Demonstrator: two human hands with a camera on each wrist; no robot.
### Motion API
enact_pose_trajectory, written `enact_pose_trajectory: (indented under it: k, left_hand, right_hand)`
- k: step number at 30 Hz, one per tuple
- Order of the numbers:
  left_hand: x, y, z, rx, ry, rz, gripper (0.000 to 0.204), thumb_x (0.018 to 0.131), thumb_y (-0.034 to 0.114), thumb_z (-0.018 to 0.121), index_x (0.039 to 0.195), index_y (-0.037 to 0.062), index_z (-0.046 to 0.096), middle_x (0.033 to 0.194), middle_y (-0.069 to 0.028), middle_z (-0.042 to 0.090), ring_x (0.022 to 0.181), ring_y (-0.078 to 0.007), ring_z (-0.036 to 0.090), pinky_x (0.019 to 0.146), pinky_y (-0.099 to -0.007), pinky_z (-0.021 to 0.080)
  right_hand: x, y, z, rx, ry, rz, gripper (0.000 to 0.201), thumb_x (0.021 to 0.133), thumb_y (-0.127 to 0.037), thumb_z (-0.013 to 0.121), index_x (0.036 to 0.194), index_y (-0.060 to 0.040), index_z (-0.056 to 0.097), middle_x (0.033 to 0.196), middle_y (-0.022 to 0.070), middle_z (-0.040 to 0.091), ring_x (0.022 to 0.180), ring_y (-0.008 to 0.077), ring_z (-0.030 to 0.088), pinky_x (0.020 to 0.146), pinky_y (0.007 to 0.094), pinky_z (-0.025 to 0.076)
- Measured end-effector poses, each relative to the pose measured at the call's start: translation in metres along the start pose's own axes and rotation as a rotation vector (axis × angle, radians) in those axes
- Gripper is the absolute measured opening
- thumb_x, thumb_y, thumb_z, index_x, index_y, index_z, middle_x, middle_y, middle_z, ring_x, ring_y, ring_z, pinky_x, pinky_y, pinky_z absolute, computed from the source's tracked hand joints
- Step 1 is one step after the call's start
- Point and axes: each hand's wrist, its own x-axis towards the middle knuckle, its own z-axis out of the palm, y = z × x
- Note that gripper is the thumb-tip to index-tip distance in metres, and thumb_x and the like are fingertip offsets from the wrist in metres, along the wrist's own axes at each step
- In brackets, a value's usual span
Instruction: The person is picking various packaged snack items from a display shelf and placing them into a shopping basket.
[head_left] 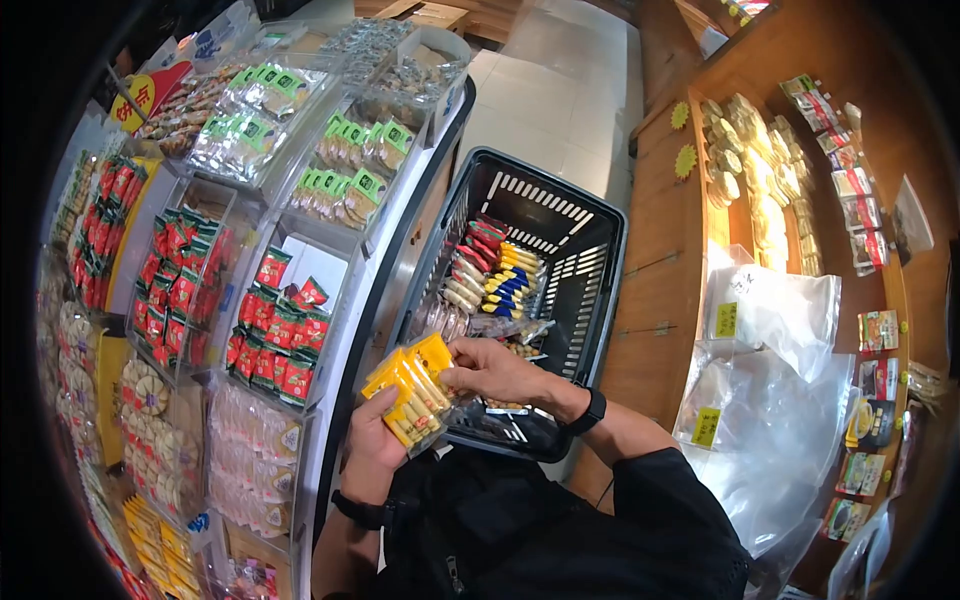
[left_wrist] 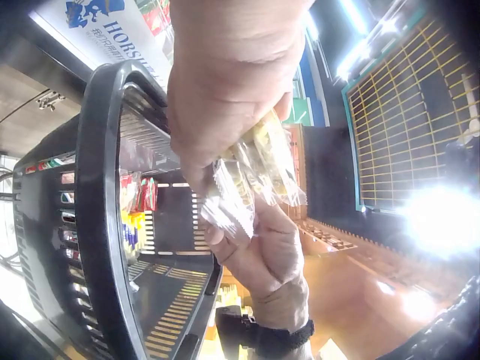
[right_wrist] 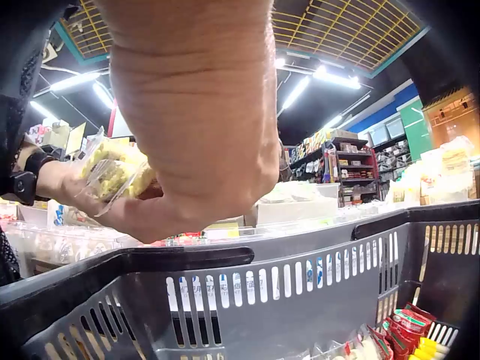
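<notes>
Several clear-and-yellow packets of stick-shaped snacks point(head_left: 415, 400) are held together over the near left side of the black shopping basket point(head_left: 612, 235). My left hand point(head_left: 375, 432) grips them from the left, its thumb lying across their front. At their upper right, my right hand point(head_left: 500, 370) pinches the edge of a packet between thumb and fingers. The left wrist view shows the crinkled ends of the clear wrappers point(left_wrist: 232, 206) between both hands. Inside the basket lie red packets point(head_left: 485, 238), yellow packets point(head_left: 520, 258), blue-and-yellow packets point(head_left: 505, 292) and pale snack packets point(head_left: 463, 287).
On the left, a tiered display holds clear bins of red-and-green packets point(head_left: 275, 335), green-labelled packets point(head_left: 350, 195) and pink-white packets point(head_left: 255, 450). To the right stands a wooden shelf point(head_left: 655, 270) with clear plastic bags point(head_left: 770, 420) and hanging packets. Tiled floor point(head_left: 550, 90) stretches beyond the basket.
</notes>
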Motion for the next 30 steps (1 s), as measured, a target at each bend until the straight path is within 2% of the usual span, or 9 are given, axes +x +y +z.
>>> enact_pose_trajectory:
  k: [10, 11, 14, 16, 18, 20, 26, 27, 30]
  left_hand:
    - [0.005, -0.002, -0.003, -0.048, -0.016, -0.007, 0.06, 0.085, 0.012, 0.059, 0.14, 0.0033, 0.037, 0.134, -0.018, 0.049, 0.123, -0.034, 0.05, 0.106, -0.049, 0.039]
    - [0.006, -0.002, -0.002, -0.06, 0.0, -0.006, 0.06, 0.084, 0.012, 0.059, 0.139, 0.0032, 0.038, 0.134, -0.0181, 0.05, 0.122, -0.0345, 0.051, 0.105, -0.0498, 0.04]
    - [0.002, 0.002, -0.003, -0.053, 0.001, 0.022, 0.058, 0.082, 0.013, 0.061, 0.136, 0.0027, 0.041, 0.13, -0.0188, 0.052, 0.119, -0.0364, 0.053, 0.103, -0.0525, 0.042]
    - [0.002, 0.002, -0.011, -0.068, -0.003, 0.021, 0.056, 0.08, 0.012, 0.062, 0.133, 0.0028, 0.044, 0.126, -0.0189, 0.053, 0.117, -0.0365, 0.053, 0.101, -0.0537, 0.043]
    - [-0.001, 0.002, -0.016, -0.053, 0.014, 0.013, 0.055, 0.08, 0.011, 0.062, 0.132, 0.0031, 0.044, 0.125, -0.0189, 0.053, 0.116, -0.036, 0.054, 0.101, -0.0532, 0.043]
    - [-0.002, 0.001, -0.021, -0.041, 0.002, -0.002, 0.057, 0.077, 0.009, 0.063, 0.131, 0.0043, 0.045, 0.124, -0.0187, 0.054, 0.114, -0.0356, 0.055, 0.101, -0.053, 0.043]
    - [-0.004, -0.001, -0.025, 0.002, 0.022, 0.026, 0.06, 0.073, 0.008, 0.066, 0.13, 0.0058, 0.047, 0.123, -0.0179, 0.055, 0.109, -0.0344, 0.058, 0.097, -0.0511, 0.047]
    - [-0.004, -0.001, -0.024, 0.007, 0.043, 0.049, 0.059, 0.073, 0.008, 0.066, 0.129, 0.0059, 0.048, 0.122, -0.0178, 0.055, 0.108, -0.0345, 0.058, 0.097, -0.0514, 0.047]
    - [-0.002, -0.004, -0.024, -0.032, 0.039, 0.074, 0.058, 0.073, 0.007, 0.066, 0.128, 0.0062, 0.049, 0.121, -0.0179, 0.056, 0.108, -0.0348, 0.058, 0.098, -0.052, 0.047]
  right_hand:
    - [-0.005, -0.008, -0.007, 0.086, 0.009, -0.037, 0.033, 0.091, -0.016, 0.065, 0.119, -0.0017, 0.058, 0.097, 0.0015, 0.067, 0.082, 0.0069, 0.061, 0.067, 0.0231, 0.053]
    - [-0.006, -0.01, -0.017, -0.009, 0.038, 0.016, 0.031, 0.091, -0.013, 0.064, 0.119, -0.0014, 0.058, 0.1, 0.003, 0.068, 0.083, 0.0082, 0.063, 0.069, 0.0239, 0.053]
    - [-0.002, -0.007, -0.069, -0.28, 0.212, -0.114, 0.031, 0.085, -0.013, 0.068, 0.113, -0.0027, 0.061, 0.09, 0.0064, 0.069, 0.078, 0.0118, 0.064, 0.067, 0.0282, 0.053]
    - [0.006, -0.013, -0.121, -0.734, 0.379, -0.117, 0.029, 0.081, -0.02, 0.07, 0.105, -0.004, 0.064, 0.086, 0.0117, 0.07, 0.078, 0.0211, 0.068, 0.067, 0.0359, 0.054]
    - [0.02, -0.052, -0.14, -1.37, 0.6, 0.205, 0.024, 0.082, -0.019, 0.066, 0.1, -0.0029, 0.064, 0.089, 0.0123, 0.071, 0.084, 0.0283, 0.069, 0.074, 0.0375, 0.056]
    - [0.047, -0.039, -0.179, -1.42, 0.79, 0.218, 0.023, 0.081, -0.023, 0.061, 0.094, -0.0039, 0.065, 0.09, 0.0171, 0.069, 0.089, 0.0358, 0.067, 0.076, 0.0423, 0.055]
    - [0.102, 0.003, -0.218, -1.523, 0.947, 0.275, 0.018, 0.084, -0.018, 0.056, 0.088, -0.0085, 0.07, 0.089, 0.0156, 0.07, 0.088, 0.0322, 0.069, 0.075, 0.0435, 0.055]
    - [0.115, 0.015, -0.226, -1.577, 0.961, 0.349, 0.016, 0.085, -0.022, 0.059, 0.09, -0.0142, 0.072, 0.091, 0.0093, 0.071, 0.089, 0.0288, 0.069, 0.07, 0.0434, 0.053]
    - [0.125, 0.022, -0.225, -1.612, 0.971, 0.406, 0.021, 0.086, -0.035, 0.061, 0.089, -0.0169, 0.072, 0.091, 0.0065, 0.071, 0.089, 0.0255, 0.069, 0.074, 0.044, 0.048]
